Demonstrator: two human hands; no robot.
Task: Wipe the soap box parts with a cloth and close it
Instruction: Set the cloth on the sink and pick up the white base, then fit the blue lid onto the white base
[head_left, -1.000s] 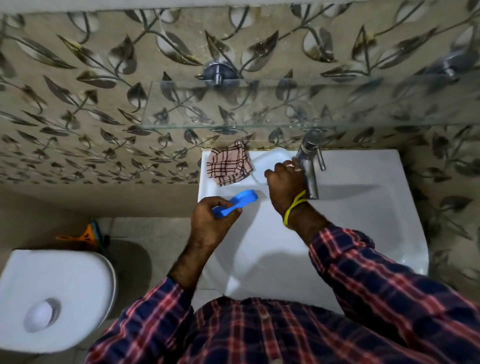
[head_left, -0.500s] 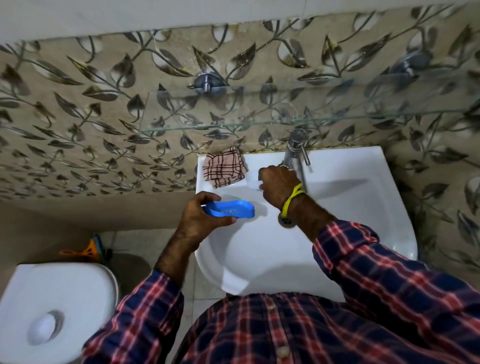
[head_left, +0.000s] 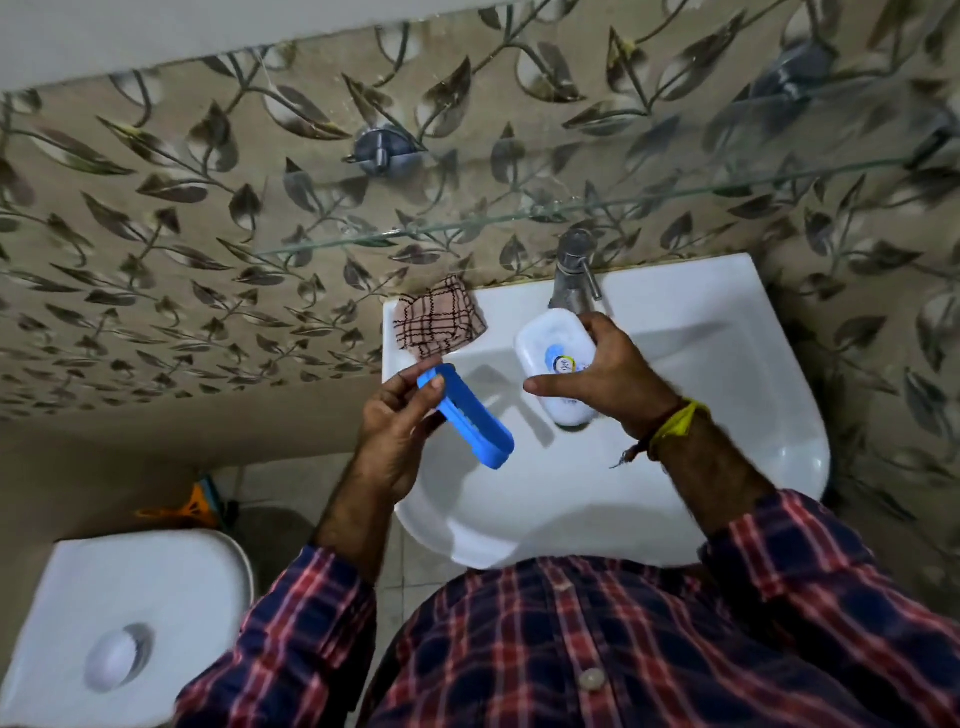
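**Both soap box parts in my hands over the basin**

My left hand (head_left: 395, 431) grips the blue soap box tray (head_left: 470, 418) by its upper end, thumb on the near rim and fingers curled behind it. The tray is tipped on its edge and slants down to the right, its lower end hanging free over the bowl.

My right hand (head_left: 608, 384) holds the white soap box lid (head_left: 553, 358), fingers wrapped over its far side beside the tap and thumb stretched across its near side. The lid's domed face, with a small printed label, is turned up toward me. A yellow band (head_left: 678, 423) sits on that wrist. The two parts are near each other but apart, a gap of bare basin showing between them.

Both are held above the white sink (head_left: 727, 395). The checked cloth (head_left: 436, 322) lies crumpled on the sink's back left corner, just beyond the tray's upper end; neither hand touches it. The steel tap (head_left: 571, 270) stands at the back rim, just behind the lid.

Above runs a glass shelf (head_left: 519, 215) against the leaf-patterned wall (head_left: 156, 234). Down to my left is a white toilet cistern (head_left: 124, 623), and my plaid shirt (head_left: 597, 649) fills the near edge.
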